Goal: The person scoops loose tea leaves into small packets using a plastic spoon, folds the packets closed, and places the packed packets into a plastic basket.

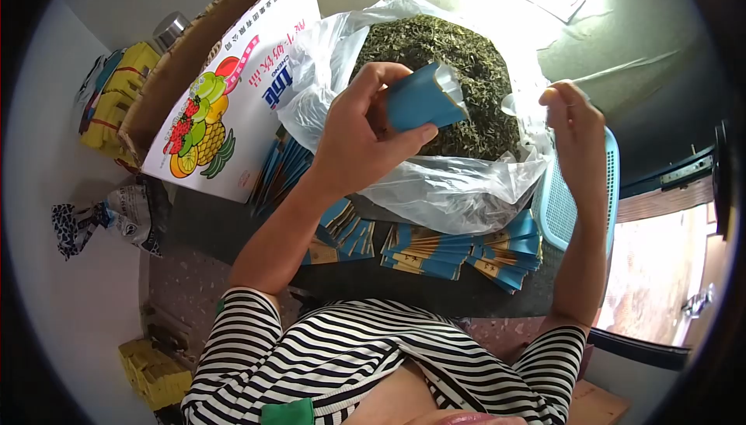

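My left hand is wrapped round a blue paper pouch, whose open mouth shows a whitish lining and tilts to the right. Behind the pouch lies a heap of dried green leaves, loose inside a large clear plastic bag. Over the bag's right edge, my right hand has its fingers curled together. A small whitish round piece shows just left of those fingers; I cannot tell whether they hold it. Flat blue pouches lie fanned out in stacks along the near side of the dark table.
A tall cardboard box with fruit pictures stands open at the left, more flat blue pouches against it. At the right, a light blue plastic basket sits under my right forearm. A metal lid and yellow packs are beyond the box.
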`<act>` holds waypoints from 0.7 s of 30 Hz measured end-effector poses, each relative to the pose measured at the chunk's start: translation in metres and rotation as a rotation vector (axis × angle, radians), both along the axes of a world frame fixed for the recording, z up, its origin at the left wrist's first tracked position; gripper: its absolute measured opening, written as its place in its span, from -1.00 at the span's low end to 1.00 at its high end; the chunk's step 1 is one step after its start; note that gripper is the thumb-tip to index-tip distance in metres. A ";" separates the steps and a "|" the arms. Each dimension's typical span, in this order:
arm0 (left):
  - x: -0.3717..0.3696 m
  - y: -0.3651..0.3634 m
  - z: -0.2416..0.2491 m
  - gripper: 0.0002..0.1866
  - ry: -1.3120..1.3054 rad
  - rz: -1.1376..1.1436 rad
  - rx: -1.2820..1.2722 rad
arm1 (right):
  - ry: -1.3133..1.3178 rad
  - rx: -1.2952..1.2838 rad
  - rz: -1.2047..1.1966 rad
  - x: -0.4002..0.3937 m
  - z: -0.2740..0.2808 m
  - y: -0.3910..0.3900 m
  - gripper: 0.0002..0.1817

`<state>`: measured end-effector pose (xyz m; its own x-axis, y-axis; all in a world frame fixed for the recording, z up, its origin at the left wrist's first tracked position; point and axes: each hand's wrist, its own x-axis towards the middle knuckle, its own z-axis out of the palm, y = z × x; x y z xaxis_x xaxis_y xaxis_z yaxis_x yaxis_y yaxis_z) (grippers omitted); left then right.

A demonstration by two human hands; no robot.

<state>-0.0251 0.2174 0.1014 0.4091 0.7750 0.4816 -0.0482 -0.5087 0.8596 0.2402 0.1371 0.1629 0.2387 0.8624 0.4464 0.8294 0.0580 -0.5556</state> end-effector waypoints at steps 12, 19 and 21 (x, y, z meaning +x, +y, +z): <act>-0.004 0.000 -0.004 -0.50 0.016 0.015 -0.044 | 0.227 -0.144 0.089 -0.031 -0.043 0.066 -0.71; -0.007 0.009 0.001 -0.49 0.186 0.063 -0.022 | 0.521 -0.027 0.165 -0.003 -0.028 0.059 -0.71; -0.002 0.012 0.005 -0.49 0.204 0.085 0.005 | 0.567 -0.038 0.193 0.003 -0.015 0.054 -0.70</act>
